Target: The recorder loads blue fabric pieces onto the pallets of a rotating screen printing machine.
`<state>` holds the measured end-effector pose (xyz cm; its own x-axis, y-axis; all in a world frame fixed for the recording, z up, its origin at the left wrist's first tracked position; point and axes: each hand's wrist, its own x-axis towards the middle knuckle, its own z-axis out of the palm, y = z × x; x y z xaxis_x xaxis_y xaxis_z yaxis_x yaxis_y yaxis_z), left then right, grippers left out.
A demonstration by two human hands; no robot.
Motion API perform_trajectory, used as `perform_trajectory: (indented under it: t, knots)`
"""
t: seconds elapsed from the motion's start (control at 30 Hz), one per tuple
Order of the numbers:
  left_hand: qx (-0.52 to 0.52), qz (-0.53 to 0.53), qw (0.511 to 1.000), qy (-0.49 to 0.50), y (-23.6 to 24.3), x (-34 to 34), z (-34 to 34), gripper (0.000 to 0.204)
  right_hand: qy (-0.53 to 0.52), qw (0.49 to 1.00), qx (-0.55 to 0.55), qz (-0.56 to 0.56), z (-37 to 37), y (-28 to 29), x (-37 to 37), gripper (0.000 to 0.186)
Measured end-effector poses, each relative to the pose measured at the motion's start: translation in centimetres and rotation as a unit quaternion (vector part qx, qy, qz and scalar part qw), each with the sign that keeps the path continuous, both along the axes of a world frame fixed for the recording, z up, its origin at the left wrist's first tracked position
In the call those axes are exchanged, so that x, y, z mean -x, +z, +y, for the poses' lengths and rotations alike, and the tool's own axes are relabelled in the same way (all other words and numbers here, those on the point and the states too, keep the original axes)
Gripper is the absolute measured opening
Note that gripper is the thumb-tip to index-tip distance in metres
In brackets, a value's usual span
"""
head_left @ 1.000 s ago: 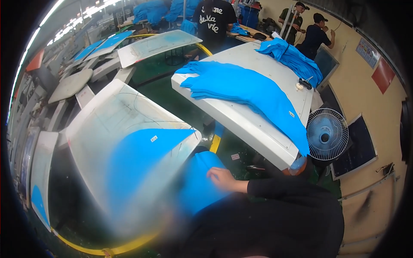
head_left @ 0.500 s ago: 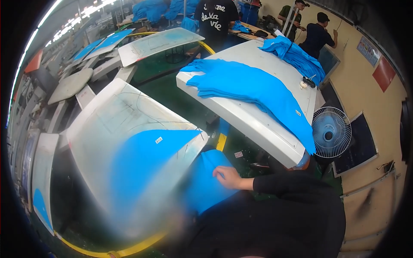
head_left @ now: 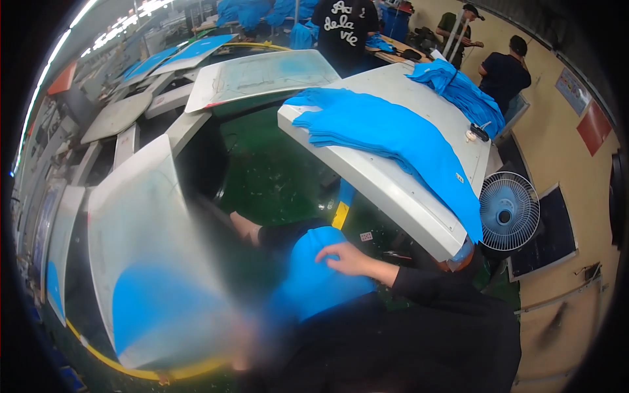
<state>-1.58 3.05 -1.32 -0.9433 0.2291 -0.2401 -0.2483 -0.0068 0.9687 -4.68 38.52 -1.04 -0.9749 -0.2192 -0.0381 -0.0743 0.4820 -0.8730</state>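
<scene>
My right hand (head_left: 344,259) rests on blue fabric (head_left: 301,285) over my lap, fingers loosely bent and apart. My left hand (head_left: 244,337) is a blurred patch at the lower middle, beside a pale platen (head_left: 131,203) with a blue fabric piece (head_left: 137,301) on it; its fingers and anything in them cannot be made out. A bare foot (head_left: 244,226) with a dark trouser leg shows beyond the lap fabric.
A white table (head_left: 373,196) carries blue fabric stacks (head_left: 386,131) at right. A fan (head_left: 504,216) stands beside it. Other platens (head_left: 259,72) sit on arms along a curved yellow rail (head_left: 124,363). Three people (head_left: 498,78) are at the back near a wall.
The near platen and its fabric piece have swung leftward and down, exposing green floor and the bare foot. The back platen has also shifted. My right hand still lies on the lap fabric.
</scene>
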Motion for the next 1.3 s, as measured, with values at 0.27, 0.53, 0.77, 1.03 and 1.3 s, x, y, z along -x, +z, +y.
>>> perform_trajectory:
  t: [0.27, 0.53, 0.77, 1.03, 1.3]
  knots:
    - [-0.138, 0.17, 0.966, 0.138, 10.8, -0.3, -5.7, 0.052, 0.112, 0.988, 0.056, -0.091, 1.7, 12.3, 5.1, 0.032]
    - [-0.199, 0.09, 0.892, 0.396, 17.1, 2.7, -5.6, 0.03, -0.02, 0.969, 0.246, -0.004, 3.7, 15.8, 12.0, 0.026]
    - [-0.203, 0.035, 0.929, 0.309, 13.4, 16.0, -7.2, 0.015, -0.038, 0.96, 0.277, -0.003, 3.0, 14.2, 22.9, 0.034]
    - [0.027, 0.099, 0.931, 0.351, 14.4, 18.3, -12.7, 0.046, -0.041, 0.954, 0.295, 0.013, 0.4, 12.8, 29.9, 0.03]
    - [0.19, 0.087, 0.96, 0.185, 7.4, 15.5, -13.7, 0.039, -0.072, 0.97, 0.226, -0.043, 0.4, 5.0, 28.1, 0.029]
